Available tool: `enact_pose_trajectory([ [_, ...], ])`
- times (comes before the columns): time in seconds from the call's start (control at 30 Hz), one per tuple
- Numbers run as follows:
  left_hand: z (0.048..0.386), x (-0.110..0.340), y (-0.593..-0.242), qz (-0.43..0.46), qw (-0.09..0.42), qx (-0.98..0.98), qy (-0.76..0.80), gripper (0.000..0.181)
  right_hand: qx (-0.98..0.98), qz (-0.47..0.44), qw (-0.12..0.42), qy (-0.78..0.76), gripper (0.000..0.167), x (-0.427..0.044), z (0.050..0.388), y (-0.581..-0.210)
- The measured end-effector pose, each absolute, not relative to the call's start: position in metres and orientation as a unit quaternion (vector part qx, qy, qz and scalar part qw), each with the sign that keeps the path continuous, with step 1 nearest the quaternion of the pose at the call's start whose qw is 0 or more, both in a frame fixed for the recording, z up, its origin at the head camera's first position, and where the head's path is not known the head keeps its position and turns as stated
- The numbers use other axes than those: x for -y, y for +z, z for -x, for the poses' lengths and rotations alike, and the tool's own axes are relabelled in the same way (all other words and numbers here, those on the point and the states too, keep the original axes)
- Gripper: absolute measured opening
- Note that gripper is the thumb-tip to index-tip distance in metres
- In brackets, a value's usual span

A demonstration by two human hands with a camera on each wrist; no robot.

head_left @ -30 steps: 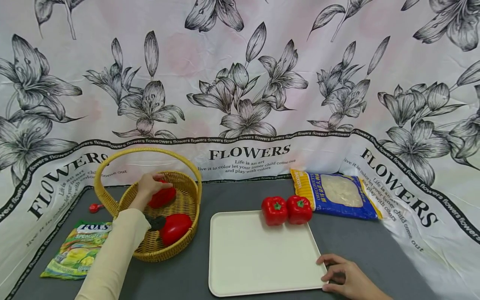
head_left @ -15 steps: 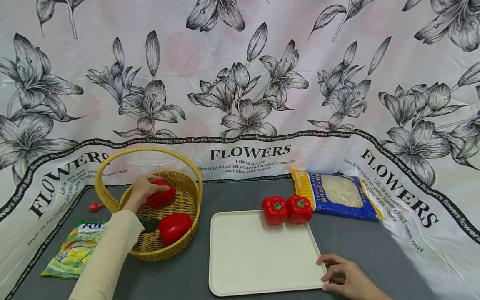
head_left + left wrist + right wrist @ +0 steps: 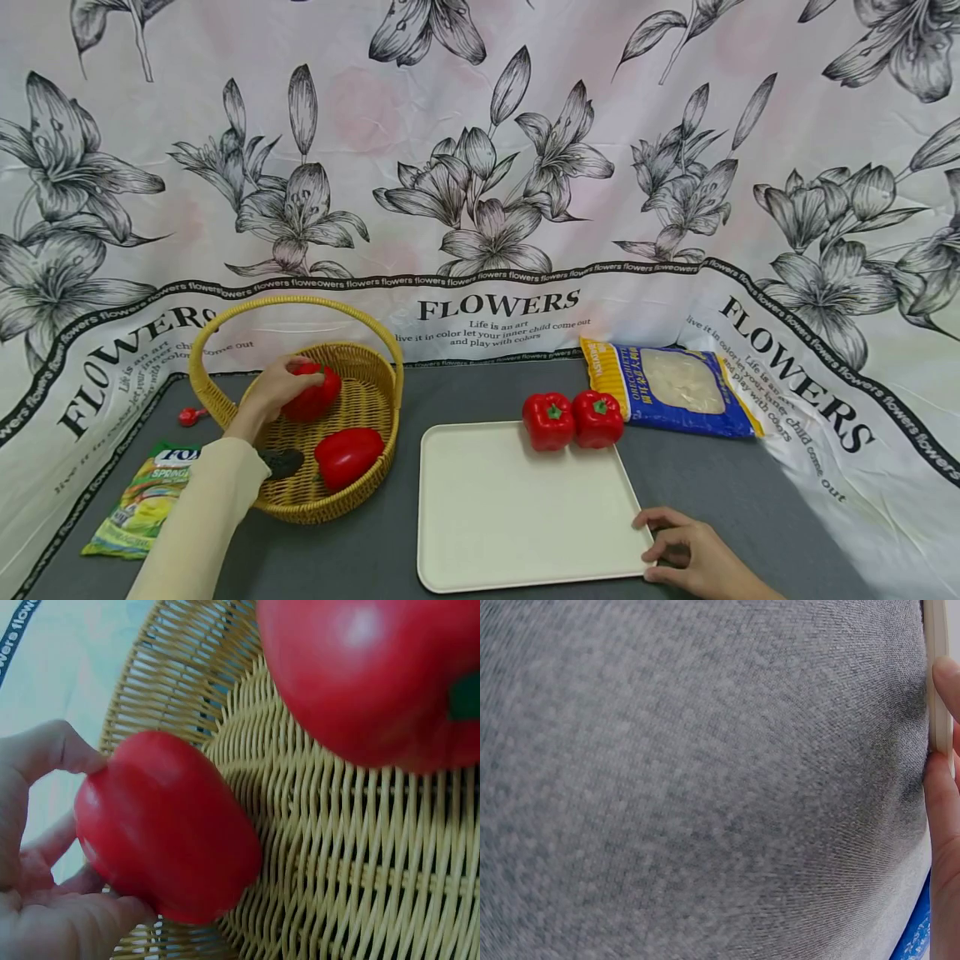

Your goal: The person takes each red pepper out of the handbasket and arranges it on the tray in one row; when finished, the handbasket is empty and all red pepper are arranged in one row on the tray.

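Note:
In the head view my left hand (image 3: 279,388) reaches into a yellow wicker basket (image 3: 378,392) and grips a red bell pepper (image 3: 315,398). The left wrist view shows thumb and fingers on either side of this pepper (image 3: 169,829), near the woven wall. A second red pepper (image 3: 349,458) lies at the basket's near right side. Beside my left wrist is a dark green vegetable (image 3: 282,463), partly hidden, its kind unclear. My right hand (image 3: 693,554) holds the rim of a cream rectangular tray (image 3: 525,508) at its near right corner.
Two red bell peppers (image 3: 573,421) sit side by side at the tray's far right corner. A blue and yellow pasta bag (image 3: 675,390) lies behind them. Left of the basket are a green candy bag (image 3: 142,508), partly behind my sleeve, and a small red object (image 3: 191,416).
My left hand has shifted left and slightly nearer inside the basket, carrying the gripped pepper with it. The dark green vegetable has shifted left too. The right hand and tray stay put.

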State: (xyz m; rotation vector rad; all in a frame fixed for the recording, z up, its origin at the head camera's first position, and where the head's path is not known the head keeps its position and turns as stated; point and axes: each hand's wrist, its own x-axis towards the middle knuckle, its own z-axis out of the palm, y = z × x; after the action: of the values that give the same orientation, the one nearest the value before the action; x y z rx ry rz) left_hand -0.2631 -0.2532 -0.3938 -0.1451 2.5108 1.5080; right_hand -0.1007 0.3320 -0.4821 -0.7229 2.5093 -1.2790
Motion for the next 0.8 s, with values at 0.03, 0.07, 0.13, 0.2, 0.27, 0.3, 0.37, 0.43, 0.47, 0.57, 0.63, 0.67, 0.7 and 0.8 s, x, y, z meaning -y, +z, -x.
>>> enact_pose_trajectory([
  [0.03, 0.263, 0.254, -0.395, 0.043, 0.104, -0.85, 0.515, 0.062, -0.857, 0.247, 0.116, -0.436, 0.009, -0.332, 0.101, -0.482],
  [0.07, 0.263, 0.255, -0.397, 0.037, 0.104, -0.847, 0.52, 0.062, -0.857, 0.246, 0.116, -0.437, 0.009, -0.332, 0.101, -0.482],
  [0.13, 0.263, 0.257, -0.399, 0.033, 0.1, -0.844, 0.526, 0.062, -0.857, 0.247, 0.116, -0.438, 0.009, -0.332, 0.101, -0.482],
  [0.2, 0.264, 0.259, -0.402, 0.041, 0.087, -0.848, 0.522, 0.065, -0.855, 0.246, 0.117, -0.442, 0.008, -0.332, 0.101, -0.483],
  [0.27, 0.264, 0.262, -0.403, 0.054, 0.071, -0.856, 0.509, 0.068, -0.853, 0.248, 0.118, -0.444, 0.008, -0.332, 0.101, -0.483],
  [0.3, 0.264, 0.263, -0.404, 0.062, 0.064, -0.859, 0.504, 0.069, -0.852, 0.248, 0.118, -0.445, 0.008, -0.332, 0.101, -0.484],
  [0.37, 0.263, 0.265, -0.404, 0.071, 0.051, -0.863, 0.497, 0.069, -0.852, 0.245, 0.121, -0.446, 0.008, -0.332, 0.102, -0.484],
  [0.43, 0.262, 0.266, -0.403, 0.073, 0.049, -0.86, 0.503, 0.069, -0.855, 0.237, 0.128, -0.443, 0.009, -0.332, 0.103, -0.484],
  [0.47, 0.26, 0.266, -0.403, 0.073, 0.051, -0.855, 0.512, 0.07, -0.856, 0.232, 0.134, -0.442, 0.009, -0.331, 0.103, -0.484],
  [0.57, 0.257, 0.264, -0.401, 0.075, 0.058, -0.834, 0.544, 0.073, -0.859, 0.212, 0.154, -0.44, 0.011, -0.331, 0.104, -0.482],
  [0.63, 0.254, 0.263, -0.399, 0.073, 0.061, -0.821, 0.562, 0.074, -0.86, 0.203, 0.163, -0.439, 0.012, -0.331, 0.104, -0.482],
  [0.67, 0.253, 0.263, -0.397, 0.068, 0.061, -0.817, 0.57, 0.074, -0.86, 0.2, 0.165, -0.44, 0.012, -0.33, 0.104, -0.481],
  [0.7, 0.252, 0.263, -0.396, 0.061, 0.06, -0.811, 0.578, 0.075, -0.859, 0.197, 0.169, -0.441, 0.012, -0.33, 0.105, -0.481],
  [0.8, 0.249, 0.264, -0.391, 0.037, 0.05, -0.801, 0.596, 0.075, -0.859, 0.2, 0.167, -0.441, 0.012, -0.33, 0.105, -0.481],
])
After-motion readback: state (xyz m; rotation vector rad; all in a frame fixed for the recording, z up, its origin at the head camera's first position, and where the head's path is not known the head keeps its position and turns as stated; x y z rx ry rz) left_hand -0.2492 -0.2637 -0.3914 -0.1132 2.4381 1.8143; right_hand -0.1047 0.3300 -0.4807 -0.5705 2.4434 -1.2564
